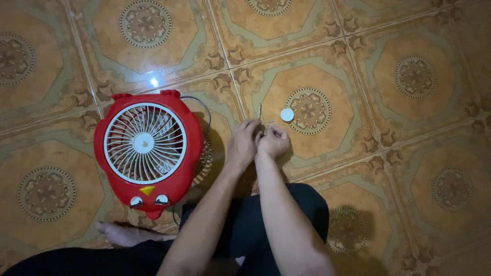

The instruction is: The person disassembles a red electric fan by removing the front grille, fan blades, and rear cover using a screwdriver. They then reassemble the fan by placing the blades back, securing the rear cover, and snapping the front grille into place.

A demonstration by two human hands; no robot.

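A: Item — left hand (242,144) and right hand (273,142), fingertips pressed together, pinching something small; what it is, I cannot tell.

B: Nearby?

A: Thin metal tool (260,112) and white disc (287,114) on the tiled floor (409,153), just beyond the fingers. Red fan (147,149) left, near.

B: Risk?

A: Judged — small piece could slip, lost on patterned tile. Open floor right and ahead.
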